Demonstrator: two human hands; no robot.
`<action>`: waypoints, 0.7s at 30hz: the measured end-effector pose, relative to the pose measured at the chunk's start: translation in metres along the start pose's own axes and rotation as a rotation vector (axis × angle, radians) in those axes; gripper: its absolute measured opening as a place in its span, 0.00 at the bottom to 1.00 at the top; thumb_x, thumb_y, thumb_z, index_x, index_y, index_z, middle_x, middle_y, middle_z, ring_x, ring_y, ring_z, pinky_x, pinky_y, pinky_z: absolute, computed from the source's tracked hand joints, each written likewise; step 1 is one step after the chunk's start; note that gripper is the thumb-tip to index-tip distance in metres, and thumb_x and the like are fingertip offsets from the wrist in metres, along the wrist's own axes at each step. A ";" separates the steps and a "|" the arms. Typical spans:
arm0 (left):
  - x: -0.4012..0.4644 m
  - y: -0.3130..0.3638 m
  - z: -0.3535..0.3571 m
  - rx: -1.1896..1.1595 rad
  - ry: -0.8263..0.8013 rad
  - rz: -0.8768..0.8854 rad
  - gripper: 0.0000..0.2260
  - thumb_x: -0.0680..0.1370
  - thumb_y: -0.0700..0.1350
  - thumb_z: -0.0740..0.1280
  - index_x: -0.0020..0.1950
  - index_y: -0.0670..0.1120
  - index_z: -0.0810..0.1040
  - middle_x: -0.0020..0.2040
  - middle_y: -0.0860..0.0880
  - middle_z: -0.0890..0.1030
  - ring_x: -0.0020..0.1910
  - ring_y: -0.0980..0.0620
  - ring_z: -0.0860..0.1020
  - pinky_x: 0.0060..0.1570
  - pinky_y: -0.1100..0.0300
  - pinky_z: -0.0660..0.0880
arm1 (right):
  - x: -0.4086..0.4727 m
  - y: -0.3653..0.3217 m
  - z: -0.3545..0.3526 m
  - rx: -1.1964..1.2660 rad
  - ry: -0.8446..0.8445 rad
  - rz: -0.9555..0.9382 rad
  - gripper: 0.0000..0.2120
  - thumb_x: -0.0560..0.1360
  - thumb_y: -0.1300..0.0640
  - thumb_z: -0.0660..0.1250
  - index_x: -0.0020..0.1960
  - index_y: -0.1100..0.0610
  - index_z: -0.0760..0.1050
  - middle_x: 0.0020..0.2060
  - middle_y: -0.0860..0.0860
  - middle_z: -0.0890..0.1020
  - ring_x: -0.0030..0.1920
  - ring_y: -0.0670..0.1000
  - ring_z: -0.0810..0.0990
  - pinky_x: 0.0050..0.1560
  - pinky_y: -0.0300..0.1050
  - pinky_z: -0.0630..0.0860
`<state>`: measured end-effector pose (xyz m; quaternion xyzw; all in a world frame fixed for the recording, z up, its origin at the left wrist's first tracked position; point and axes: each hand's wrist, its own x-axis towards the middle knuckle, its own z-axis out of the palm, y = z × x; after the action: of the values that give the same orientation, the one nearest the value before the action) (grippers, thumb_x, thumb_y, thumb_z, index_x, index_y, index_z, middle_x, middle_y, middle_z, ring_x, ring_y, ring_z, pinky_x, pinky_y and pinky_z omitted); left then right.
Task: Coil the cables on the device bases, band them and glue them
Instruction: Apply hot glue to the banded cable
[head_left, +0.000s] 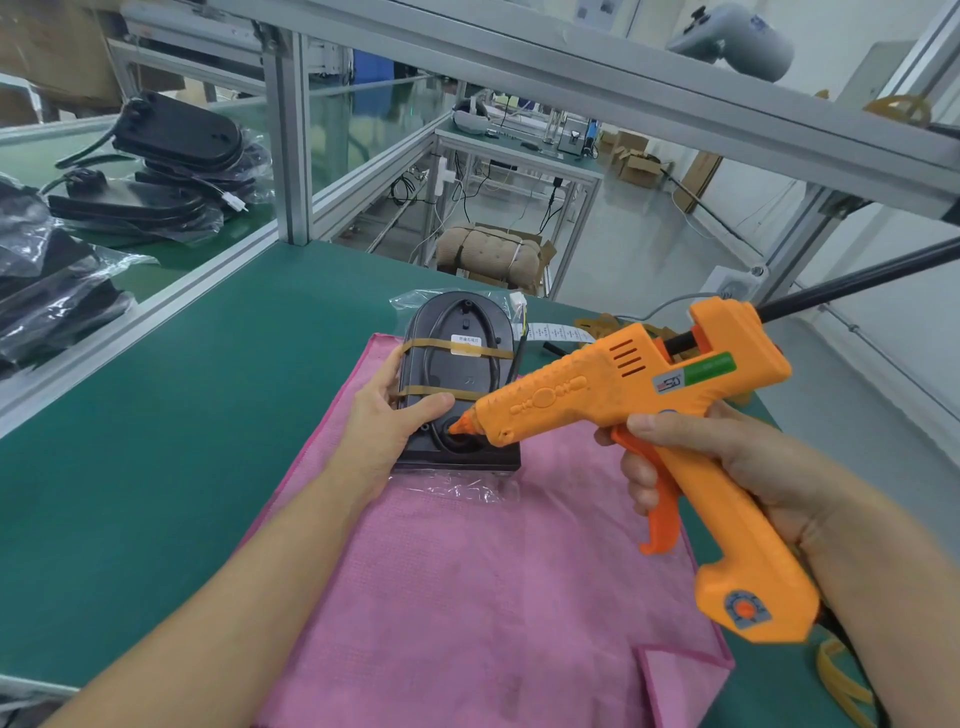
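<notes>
Gripping orange glue gun (618, 395), right hand (727, 467); left hand (387, 421) clasps banded device base (457, 384); labels unreadable.

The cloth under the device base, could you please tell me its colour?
Pink cloth, seen in the head view.

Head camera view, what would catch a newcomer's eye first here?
The orange glue gun at right centre, gripped by the right hand, its nozzle aimed at the near end of the black base. The left hand holds that base, which has two bands round it, on a pink cloth over the green table.
</notes>
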<state>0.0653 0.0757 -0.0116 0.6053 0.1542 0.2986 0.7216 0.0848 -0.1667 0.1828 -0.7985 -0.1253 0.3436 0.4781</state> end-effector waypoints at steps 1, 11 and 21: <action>0.000 0.000 0.000 -0.001 0.002 0.003 0.28 0.71 0.35 0.74 0.59 0.64 0.72 0.57 0.50 0.83 0.53 0.57 0.82 0.48 0.70 0.76 | 0.000 0.000 0.001 0.018 -0.014 -0.002 0.09 0.81 0.60 0.58 0.44 0.61 0.73 0.37 0.56 0.77 0.37 0.55 0.75 0.40 0.47 0.72; 0.000 -0.002 -0.001 -0.002 0.009 0.005 0.28 0.71 0.34 0.74 0.55 0.66 0.73 0.52 0.54 0.84 0.51 0.58 0.82 0.45 0.72 0.75 | 0.004 0.001 -0.002 -0.002 -0.022 -0.012 0.10 0.81 0.59 0.58 0.45 0.62 0.73 0.36 0.58 0.78 0.37 0.56 0.76 0.40 0.49 0.73; 0.001 -0.001 0.000 -0.020 0.000 0.014 0.28 0.71 0.34 0.73 0.56 0.65 0.73 0.49 0.60 0.85 0.49 0.60 0.82 0.44 0.72 0.75 | 0.006 0.007 -0.009 -0.021 0.004 -0.023 0.10 0.81 0.59 0.59 0.45 0.62 0.74 0.36 0.58 0.79 0.36 0.57 0.76 0.40 0.49 0.74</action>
<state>0.0661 0.0757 -0.0128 0.5992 0.1472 0.3053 0.7253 0.0945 -0.1725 0.1771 -0.8026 -0.1371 0.3352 0.4740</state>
